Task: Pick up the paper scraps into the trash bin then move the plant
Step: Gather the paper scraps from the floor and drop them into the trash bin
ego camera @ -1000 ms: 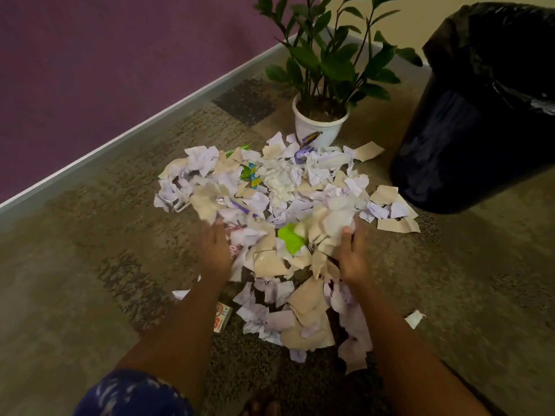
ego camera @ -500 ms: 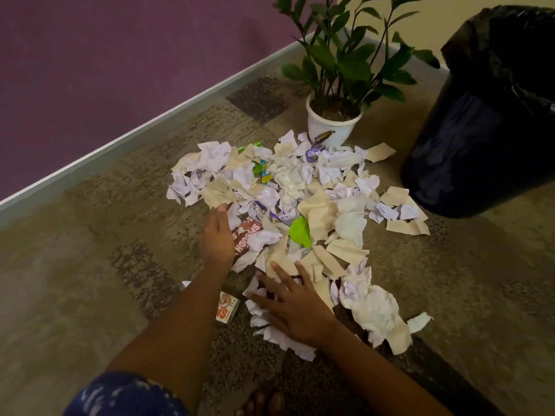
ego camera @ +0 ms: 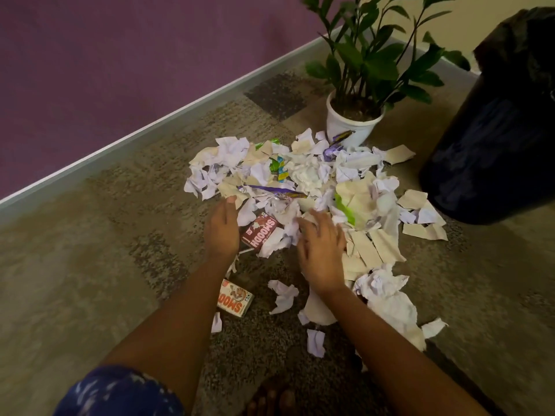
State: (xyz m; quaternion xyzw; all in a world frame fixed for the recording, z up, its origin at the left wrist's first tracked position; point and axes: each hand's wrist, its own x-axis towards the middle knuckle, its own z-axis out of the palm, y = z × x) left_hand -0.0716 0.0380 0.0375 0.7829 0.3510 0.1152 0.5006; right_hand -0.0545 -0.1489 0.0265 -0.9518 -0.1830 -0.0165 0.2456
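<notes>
The paper scraps [ego camera: 315, 181] lie in a loose heap on the carpet [ego camera: 90, 265], starting at the foot of the plant [ego camera: 369, 61], where the farthest pieces touch its white pot [ego camera: 339, 127], and spreading from there toward the person. Both hands are at the edge of the heap farthest from the plant. The right hand [ego camera: 321, 250] lies palm down on the scraps with its fingers spread and straight, gripping nothing. The left hand [ego camera: 222, 229], further left of the plant, stands on its edge against the heap with the fingers straight and together, also holding nothing. Between the two hands lies a brown drink carton [ego camera: 259, 234], partly under paper. A purple wrapper [ego camera: 273, 190] lies across the heap between this carton and the plant. A second, orange carton [ego camera: 234, 298] lies apart from the heap, further from the plant, beside the left forearm. The black trash bin [ego camera: 492, 139] stands just to the right of the plant. The purple wall [ego camera: 120, 70] runs off to the plant's left.
</notes>
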